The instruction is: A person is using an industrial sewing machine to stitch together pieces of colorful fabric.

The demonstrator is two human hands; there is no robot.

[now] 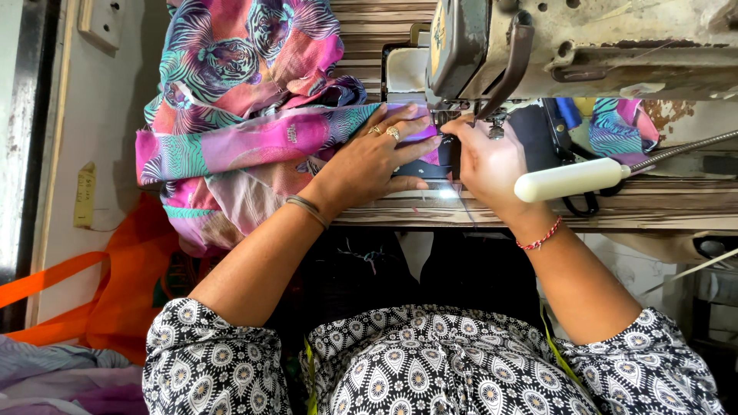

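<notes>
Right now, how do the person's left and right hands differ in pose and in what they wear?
The left hand lies flat, fingers spread, on the patterned pink fabric; the right hand is curled, fingertips pinched close under the sewing machine. The left hand wears finger rings and a grey wrist band; the right shows no rings, only a red thread bracelet. Both rest on the striped table.

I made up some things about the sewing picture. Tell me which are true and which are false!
1. The left hand lies flat on the colourful patterned fabric. True.
2. The left hand wears no rings. False: it wears rings.
3. The right hand is beside the sewing machine needle area. True.
4. A blue thread circles the right wrist. False: the thread is red.
5. An orange bag sits to the left. True.
</notes>
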